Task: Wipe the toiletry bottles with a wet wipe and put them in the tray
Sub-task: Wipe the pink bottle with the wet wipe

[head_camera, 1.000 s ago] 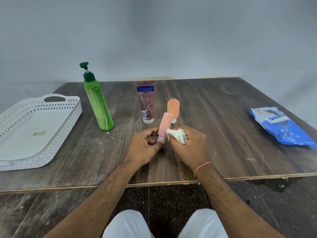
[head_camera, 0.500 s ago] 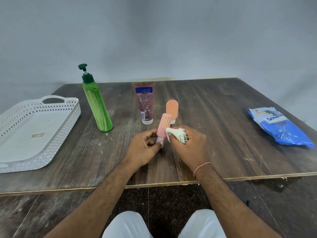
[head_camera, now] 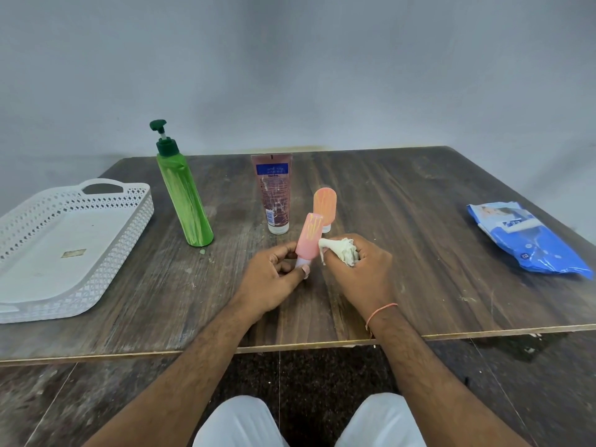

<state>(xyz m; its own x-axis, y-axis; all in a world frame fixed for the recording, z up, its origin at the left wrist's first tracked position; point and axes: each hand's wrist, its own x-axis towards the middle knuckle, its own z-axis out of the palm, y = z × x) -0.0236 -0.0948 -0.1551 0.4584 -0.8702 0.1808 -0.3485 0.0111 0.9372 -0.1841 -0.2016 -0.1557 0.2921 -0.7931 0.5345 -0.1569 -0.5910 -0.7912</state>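
With the left hand (head_camera: 274, 275) grip pinching only the cap end of the pink bottle (head_camera: 309, 237) and the right hand (head_camera: 358, 269) grip closed around the wet wipe (head_camera: 338, 250) beside it, sideways wiping pressure could lever the bottle out onto the tabletop (head_camera: 419, 237) below

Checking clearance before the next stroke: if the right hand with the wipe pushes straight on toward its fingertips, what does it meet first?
The right hand points left: its wet wipe would first meet the pink bottle held by the left hand. They look nearly touching; depth is uncertain.
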